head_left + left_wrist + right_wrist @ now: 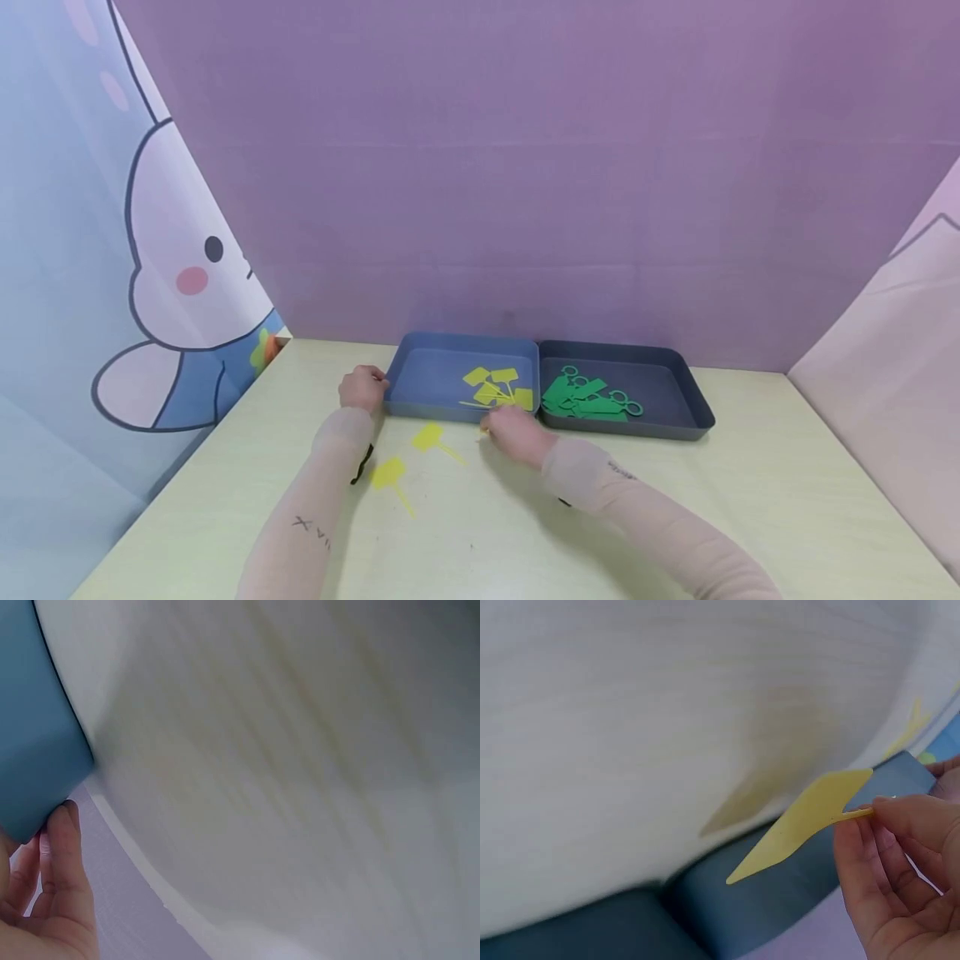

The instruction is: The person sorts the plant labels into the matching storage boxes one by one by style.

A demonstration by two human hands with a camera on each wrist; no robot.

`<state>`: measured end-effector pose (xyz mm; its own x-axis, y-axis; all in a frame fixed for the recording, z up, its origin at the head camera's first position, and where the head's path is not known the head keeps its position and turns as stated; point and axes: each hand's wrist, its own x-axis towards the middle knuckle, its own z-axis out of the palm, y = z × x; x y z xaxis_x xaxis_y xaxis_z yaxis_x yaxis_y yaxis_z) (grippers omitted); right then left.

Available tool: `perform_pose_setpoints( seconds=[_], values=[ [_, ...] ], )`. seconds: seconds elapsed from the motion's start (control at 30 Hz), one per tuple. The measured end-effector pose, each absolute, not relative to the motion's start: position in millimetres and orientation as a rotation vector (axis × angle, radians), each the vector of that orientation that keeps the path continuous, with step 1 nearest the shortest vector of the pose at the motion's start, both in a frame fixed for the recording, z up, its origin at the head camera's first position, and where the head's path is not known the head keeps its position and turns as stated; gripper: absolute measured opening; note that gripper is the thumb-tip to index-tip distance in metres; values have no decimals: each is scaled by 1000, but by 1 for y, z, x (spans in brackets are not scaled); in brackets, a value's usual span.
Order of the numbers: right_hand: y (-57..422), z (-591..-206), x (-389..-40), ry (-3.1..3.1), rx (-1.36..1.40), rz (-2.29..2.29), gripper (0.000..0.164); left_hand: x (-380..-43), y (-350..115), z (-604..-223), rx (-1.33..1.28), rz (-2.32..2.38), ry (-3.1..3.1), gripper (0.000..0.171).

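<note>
At the left end of the blue tray [457, 412], my left hand [362, 389] grips the wall; in the left wrist view its fingertips meet the tray's corner [52, 750]. My right hand [517, 433] is over the tray's near right edge. Between thumb and forefinger it pinches the thin stem of a yellow plant label [802, 825], whose flat head hangs free in the right wrist view. Several more yellow labels [505, 377] lie inside the blue tray. On the table between my arms are two others, one nearer the tray [429, 437] and one closer to me [388, 473].
Against the blue tray's right side stands a dark grey tray [675, 400] holding several green tags with ring ends [592, 402]. Behind both trays rises a purple cloth backdrop [510, 208]. A printed cloth [172, 250] hangs at the left of the pale wooden table [675, 500].
</note>
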<state>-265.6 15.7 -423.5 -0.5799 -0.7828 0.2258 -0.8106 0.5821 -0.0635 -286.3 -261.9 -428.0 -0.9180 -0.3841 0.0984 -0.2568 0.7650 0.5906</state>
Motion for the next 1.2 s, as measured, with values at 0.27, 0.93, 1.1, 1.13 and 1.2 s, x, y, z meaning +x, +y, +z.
perform_pose_setpoints(
  seconds=[0.27, 0.93, 1.1, 1.13, 1.2],
  values=[
    [21, -402, -262, -2632, 1356, 336, 19, -286, -260, -426, 522, -884, -2749, 21],
    [10, -368, -276, -2614, 1339, 497, 22, -285, -255, -424, 518, -879, -2748, 20],
    [1, -364, -285, -2645, 1292, 541, 20, -285, -256, -426, 531, -869, -2750, 20],
    [-1, -363, -286, -2661, 1275, 550, 22, -285, -256, -426, 534, -864, -2750, 20],
    [-4, -364, -289, -2672, 1258, 571, 22, -285, -256, -426, 538, -861, -2750, 20]
  ],
)
